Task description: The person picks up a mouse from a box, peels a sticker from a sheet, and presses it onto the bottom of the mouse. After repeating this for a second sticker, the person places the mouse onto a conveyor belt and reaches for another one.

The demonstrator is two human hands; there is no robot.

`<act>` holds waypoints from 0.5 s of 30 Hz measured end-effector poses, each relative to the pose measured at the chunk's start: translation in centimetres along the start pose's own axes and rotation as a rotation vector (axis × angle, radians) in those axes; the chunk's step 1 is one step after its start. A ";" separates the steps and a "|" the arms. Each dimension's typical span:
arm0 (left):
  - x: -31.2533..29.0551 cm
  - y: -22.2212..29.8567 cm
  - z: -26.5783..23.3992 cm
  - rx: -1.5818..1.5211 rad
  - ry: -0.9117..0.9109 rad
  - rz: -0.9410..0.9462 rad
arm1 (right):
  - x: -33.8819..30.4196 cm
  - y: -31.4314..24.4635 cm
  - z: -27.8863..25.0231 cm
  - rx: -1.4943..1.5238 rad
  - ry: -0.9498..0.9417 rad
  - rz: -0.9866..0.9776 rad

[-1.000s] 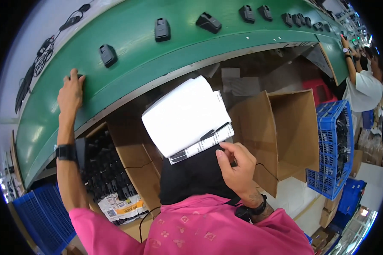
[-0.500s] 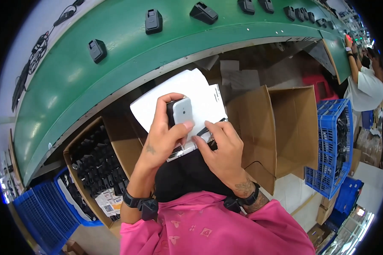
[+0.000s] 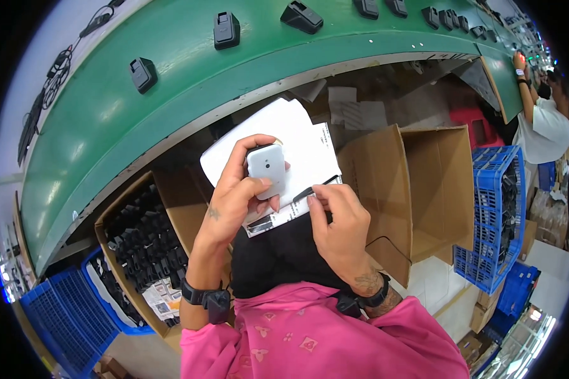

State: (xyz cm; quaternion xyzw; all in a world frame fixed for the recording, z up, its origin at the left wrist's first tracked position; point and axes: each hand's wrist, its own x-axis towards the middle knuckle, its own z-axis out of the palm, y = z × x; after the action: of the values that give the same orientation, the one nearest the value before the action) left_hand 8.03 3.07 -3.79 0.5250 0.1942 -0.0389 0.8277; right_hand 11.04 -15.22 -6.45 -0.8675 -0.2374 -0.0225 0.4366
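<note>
My left hand grips a small rounded device with a pale face, a dark edge and two dark dots. My right hand is just right of it, thumb and forefinger pinched at a slim black tool, which looks like a pen or tweezers. The tool's tip points toward the device, with a gap between them. Beneath both hands, white sheets with printed edges rest over my lap. What my left palm covers is hidden.
Ahead curves a green bench with several black charger-like cradles. On the left stands a carton filled with black parts; on the right is another carton. Blue crates flank both sides. A person works far right.
The device has turned more face-up and shifted slightly left in my left hand. My right hand has moved a little right and down, away from it. The sheets have slid slightly.
</note>
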 end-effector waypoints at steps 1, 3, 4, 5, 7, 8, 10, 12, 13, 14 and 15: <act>0.0 0.0 -0.1 -0.021 -0.012 -0.003 | 0.1 -0.1 -0.1 0.036 0.001 0.029; 0.0 -0.2 -0.3 -0.042 -0.022 -0.004 | 0.2 -0.1 -0.5 0.083 -0.029 0.048; 0.0 -0.2 -0.4 -0.012 -0.021 0.000 | 0.2 -0.2 -0.9 0.129 -0.058 0.068; -0.1 -0.2 -0.5 0.018 -0.020 0.002 | 0.5 -0.9 -1.6 0.200 -0.090 0.134; -0.1 0.0 -0.4 0.035 -0.039 -0.005 | 0.6 -1.4 -3.1 0.465 -0.154 0.346; -0.2 0.2 -0.3 0.034 -0.041 -0.005 | 0.8 -1.8 -3.9 0.641 -0.167 0.460; -0.5 0.6 -0.2 0.044 -0.049 -0.017 | 2.2 -3.3 -5.0 0.741 -0.219 0.473; -0.5 0.4 -0.2 0.044 -0.026 0.003 | 3.6 -4.3 -4.6 0.893 -0.272 0.465; -0.7 0.4 -0.2 0.045 0.017 0.028 | 4.2 -4.6 -4.2 0.898 -0.301 0.415; -1.1 0.5 0.2 0.047 0.019 0.030 | 4.7 -4.8 -4.1 0.900 -0.301 0.414; -1.5 0.7 0.8 0.055 0.049 0.073 | 5.1 -4.9 -4.0 0.913 -0.325 0.399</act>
State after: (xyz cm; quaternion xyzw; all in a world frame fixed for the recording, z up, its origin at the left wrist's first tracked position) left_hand 7.03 2.41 -2.36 0.5553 0.1937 -0.0012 0.8088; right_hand 14.13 -13.76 0.94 -0.6096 -0.1178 0.3016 0.7235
